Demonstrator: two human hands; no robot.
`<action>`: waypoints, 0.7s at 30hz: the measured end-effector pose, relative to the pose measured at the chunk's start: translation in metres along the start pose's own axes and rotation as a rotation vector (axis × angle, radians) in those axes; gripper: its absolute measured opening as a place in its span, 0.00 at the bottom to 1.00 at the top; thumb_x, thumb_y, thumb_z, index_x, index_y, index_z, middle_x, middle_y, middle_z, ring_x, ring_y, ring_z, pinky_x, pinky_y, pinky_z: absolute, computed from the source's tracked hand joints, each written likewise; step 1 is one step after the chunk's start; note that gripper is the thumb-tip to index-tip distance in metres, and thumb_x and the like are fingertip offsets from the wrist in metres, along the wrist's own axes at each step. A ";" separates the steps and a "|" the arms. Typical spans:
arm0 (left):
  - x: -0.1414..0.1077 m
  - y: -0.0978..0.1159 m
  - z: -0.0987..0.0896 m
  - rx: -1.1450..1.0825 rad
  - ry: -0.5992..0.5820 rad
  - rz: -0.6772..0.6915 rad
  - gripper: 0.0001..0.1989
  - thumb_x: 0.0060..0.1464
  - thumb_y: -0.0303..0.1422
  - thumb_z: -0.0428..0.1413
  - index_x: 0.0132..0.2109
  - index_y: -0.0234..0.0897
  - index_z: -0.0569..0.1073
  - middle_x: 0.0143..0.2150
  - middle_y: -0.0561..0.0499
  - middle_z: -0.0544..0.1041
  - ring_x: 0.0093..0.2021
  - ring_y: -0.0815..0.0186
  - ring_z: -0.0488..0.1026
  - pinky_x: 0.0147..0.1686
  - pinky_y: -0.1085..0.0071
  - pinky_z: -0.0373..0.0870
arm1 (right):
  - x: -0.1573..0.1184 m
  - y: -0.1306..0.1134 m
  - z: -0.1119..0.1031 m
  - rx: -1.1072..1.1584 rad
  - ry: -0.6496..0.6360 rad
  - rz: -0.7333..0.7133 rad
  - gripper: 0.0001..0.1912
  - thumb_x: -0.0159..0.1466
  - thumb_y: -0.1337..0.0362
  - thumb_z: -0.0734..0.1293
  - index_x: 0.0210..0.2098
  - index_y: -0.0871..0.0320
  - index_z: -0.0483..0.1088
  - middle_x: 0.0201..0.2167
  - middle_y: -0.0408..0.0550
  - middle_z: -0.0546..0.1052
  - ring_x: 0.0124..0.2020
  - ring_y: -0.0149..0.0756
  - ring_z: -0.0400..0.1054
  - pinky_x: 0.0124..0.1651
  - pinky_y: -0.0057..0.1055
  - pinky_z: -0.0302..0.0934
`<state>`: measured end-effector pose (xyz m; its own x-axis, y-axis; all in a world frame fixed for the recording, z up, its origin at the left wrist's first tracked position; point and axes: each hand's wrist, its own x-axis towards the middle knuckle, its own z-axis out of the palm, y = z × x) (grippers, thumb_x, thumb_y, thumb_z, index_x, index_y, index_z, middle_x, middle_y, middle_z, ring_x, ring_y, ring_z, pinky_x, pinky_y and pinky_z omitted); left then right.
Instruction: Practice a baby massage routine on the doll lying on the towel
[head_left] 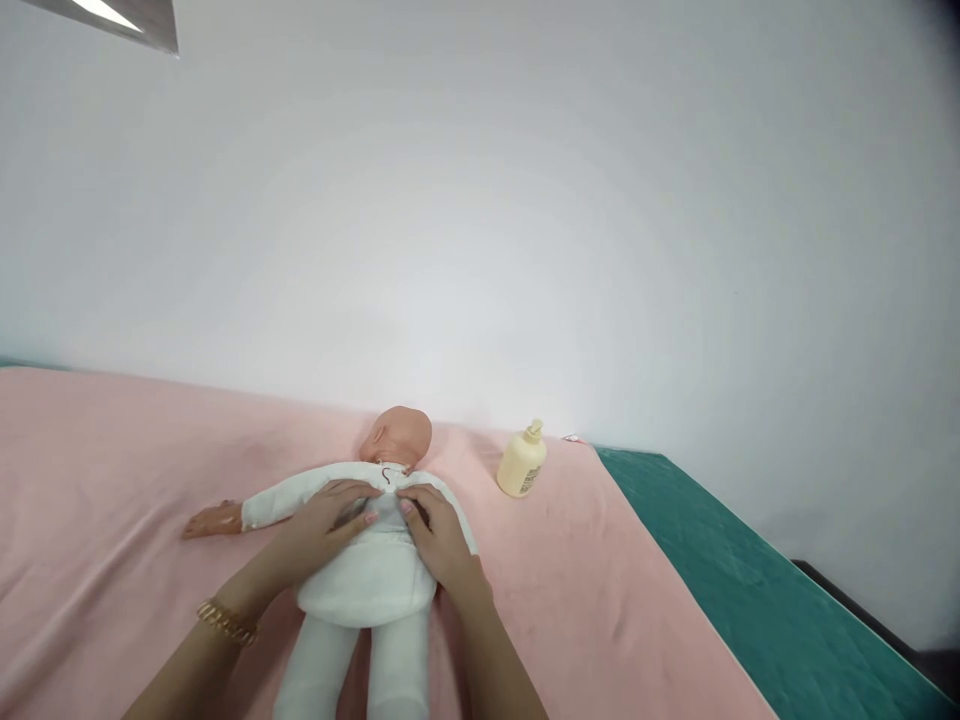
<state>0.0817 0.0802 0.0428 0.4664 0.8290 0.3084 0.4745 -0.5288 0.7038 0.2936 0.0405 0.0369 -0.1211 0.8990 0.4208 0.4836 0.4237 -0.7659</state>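
Note:
A baby doll (367,580) with a white cloth body lies stretched out, its bare head at the far end and turned to one side. Its left-side arm reaches out across the pink cloth. On the upper part of the body rests my left hand (334,520), fingers extended and flat, a gold bracelet on the wrist. My right hand (436,530) lies opposite it on the same white body, fingers likewise stretched out. The fingertips of both hands come close together below the neck, where a dark thread shows. Neither hand grips anything.
Right of the doll stands a pale yellow pump bottle (521,462). The pink cloth (600,600) covers most of the surface, with a green surface (735,560) bare along the right. A white wall (480,220) rises behind, and a dark edge (855,610) runs at far right.

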 end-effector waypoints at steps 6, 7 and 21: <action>0.003 -0.012 0.007 0.024 0.019 0.039 0.23 0.60 0.49 0.52 0.51 0.38 0.79 0.53 0.42 0.80 0.57 0.48 0.72 0.60 0.48 0.66 | 0.001 -0.002 0.005 -0.104 -0.022 -0.003 0.13 0.73 0.62 0.60 0.44 0.58 0.75 0.45 0.52 0.79 0.50 0.42 0.71 0.56 0.39 0.62; 0.004 -0.012 0.008 0.025 0.026 0.045 0.23 0.60 0.49 0.52 0.50 0.38 0.79 0.53 0.42 0.80 0.57 0.48 0.73 0.60 0.49 0.66 | 0.001 -0.002 0.005 -0.101 -0.019 -0.003 0.13 0.73 0.62 0.60 0.44 0.58 0.75 0.45 0.52 0.79 0.49 0.42 0.71 0.56 0.39 0.63; 0.005 -0.015 0.019 0.222 0.087 0.093 0.23 0.66 0.47 0.45 0.53 0.39 0.76 0.55 0.44 0.79 0.59 0.53 0.71 0.61 0.50 0.66 | 0.001 -0.003 0.005 -0.150 -0.073 -0.009 0.19 0.73 0.57 0.60 0.56 0.61 0.72 0.56 0.56 0.76 0.59 0.46 0.68 0.64 0.44 0.59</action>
<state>0.0910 0.0886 0.0213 0.4546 0.7823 0.4258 0.5890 -0.6227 0.5151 0.2878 0.0401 0.0374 -0.1860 0.9031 0.3872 0.6059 0.4156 -0.6783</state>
